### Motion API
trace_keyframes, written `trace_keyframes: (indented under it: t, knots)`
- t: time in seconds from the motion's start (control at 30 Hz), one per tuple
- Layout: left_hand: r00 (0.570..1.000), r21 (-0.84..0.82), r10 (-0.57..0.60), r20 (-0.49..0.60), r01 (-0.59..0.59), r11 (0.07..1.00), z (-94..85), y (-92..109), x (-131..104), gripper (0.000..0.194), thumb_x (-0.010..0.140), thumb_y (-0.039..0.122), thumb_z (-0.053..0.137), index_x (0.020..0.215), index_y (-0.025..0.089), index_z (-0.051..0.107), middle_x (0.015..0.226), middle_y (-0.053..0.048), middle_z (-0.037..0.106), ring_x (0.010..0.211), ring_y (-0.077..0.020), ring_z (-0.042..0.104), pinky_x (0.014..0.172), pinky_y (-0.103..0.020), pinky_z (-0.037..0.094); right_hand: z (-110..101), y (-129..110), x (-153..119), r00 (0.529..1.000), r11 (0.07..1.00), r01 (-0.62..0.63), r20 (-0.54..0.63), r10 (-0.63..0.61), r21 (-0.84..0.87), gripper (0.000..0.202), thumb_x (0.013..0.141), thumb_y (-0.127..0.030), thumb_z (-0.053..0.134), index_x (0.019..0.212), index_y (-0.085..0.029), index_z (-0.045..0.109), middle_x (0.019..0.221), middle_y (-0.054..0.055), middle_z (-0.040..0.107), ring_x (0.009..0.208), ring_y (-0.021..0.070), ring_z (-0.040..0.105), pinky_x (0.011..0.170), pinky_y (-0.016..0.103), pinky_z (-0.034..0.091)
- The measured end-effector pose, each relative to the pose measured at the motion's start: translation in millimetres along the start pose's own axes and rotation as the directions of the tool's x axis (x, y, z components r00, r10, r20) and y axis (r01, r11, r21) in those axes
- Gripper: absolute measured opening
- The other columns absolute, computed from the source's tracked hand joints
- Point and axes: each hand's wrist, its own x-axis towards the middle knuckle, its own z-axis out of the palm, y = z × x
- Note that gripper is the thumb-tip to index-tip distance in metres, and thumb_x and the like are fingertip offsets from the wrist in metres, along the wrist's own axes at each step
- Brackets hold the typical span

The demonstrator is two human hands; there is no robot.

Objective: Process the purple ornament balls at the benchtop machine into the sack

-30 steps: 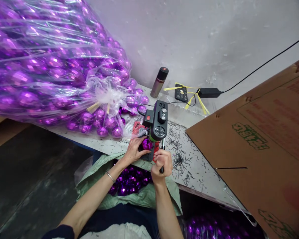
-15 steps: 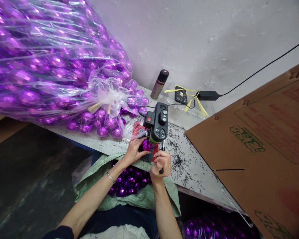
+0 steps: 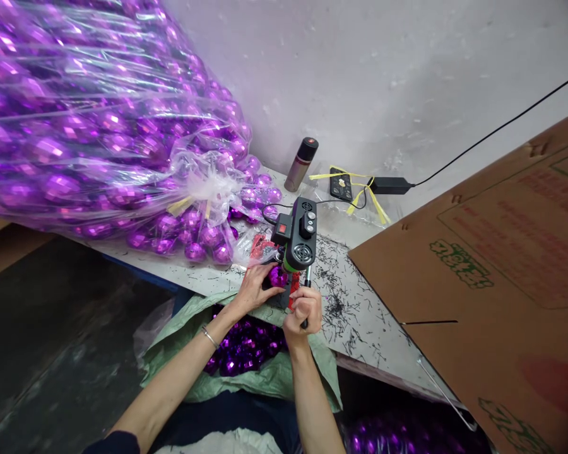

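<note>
A shiny purple faceted ball (image 3: 278, 276) sits beneath the head of a small black bench drill press (image 3: 299, 233). Thumb and fingers of my left hand (image 3: 257, 287) grip this ball from the left side. My right hand (image 3: 303, 311) is wrapped round the black-gripped lever (image 3: 308, 277) on the drill press's right side. The drill's tip and the spot where it meets the ball are hidden under the head. In front of me, below the table edge, an open green sack (image 3: 274, 378) holds many similar purple balls (image 3: 246, 347).
A large clear bag (image 3: 208, 183) of purple balls fills the left. Behind the drill stand a spray can (image 3: 301, 164), a phone (image 3: 341, 183) and a power adapter (image 3: 390, 185). Black shavings (image 3: 336, 306) litter the white table. A cardboard box (image 3: 478, 271) rises at right.
The view has shifted slightly. Both hands keep the same hold, the left on the ball and the right on the lever.
</note>
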Motion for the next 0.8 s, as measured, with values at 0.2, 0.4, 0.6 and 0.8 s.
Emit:
trace_keyframes:
  t: [0.2,0.4,0.6,0.8]
  knots:
    - [1.000,-0.006,-0.002,-0.004,0.002,1.000,0.7,-0.8,0.3,0.067,0.084,0.053,0.076,0.139,0.021,0.058,0.126,-0.014,0.070,0.117,-0.0312,0.065,0.101,-0.048,0.050,1.5,4.4,-2.8,1.000,1.000,0.007,-0.026,-0.007,0.012,0.030,0.102,-0.019,0.036,0.075,-0.024,0.048,0.071,-0.001,0.052,0.064,0.0160,0.055,0.069,0.036,0.050]
    - [1.000,-0.001,0.003,-0.020,-0.003,1.000,2.2,-2.6,-0.3,0.064,0.084,0.051,0.077,0.138,0.021,0.058,0.124,-0.013,0.071,0.116,-0.0309,0.065,0.101,-0.047,0.050,2.3,11.4,-12.1,0.999,0.999,0.047,0.008,-0.047,-0.011,0.031,0.102,-0.019,0.035,0.074,-0.023,0.048,0.074,-0.001,0.055,0.064,0.0135,0.057,0.070,0.034,0.051]
    - [1.000,0.004,0.010,-0.030,-0.010,1.000,3.3,-5.2,-1.0,0.062,0.085,0.049,0.076,0.138,0.022,0.059,0.124,-0.013,0.070,0.116,-0.0313,0.065,0.100,-0.048,0.051,-8.5,-14.7,23.0,0.998,0.999,-0.023,0.065,0.025,-0.024,0.032,0.099,-0.012,0.039,0.070,-0.022,0.049,0.070,0.000,0.056,0.064,0.0132,0.057,0.059,0.029,0.044]
    - [0.994,0.020,0.095,-0.049,-0.094,0.995,-0.9,0.7,-6.5,0.064,0.087,0.047,0.074,0.141,0.020,0.053,0.128,-0.015,0.069,0.120,-0.0330,0.065,0.103,-0.053,0.051,-13.6,-43.6,68.1,0.976,0.978,-0.207,0.064,0.207,-0.015,0.035,0.100,-0.013,0.045,0.066,-0.022,0.047,0.063,-0.003,0.050,0.066,0.0129,0.058,0.062,0.028,0.043]
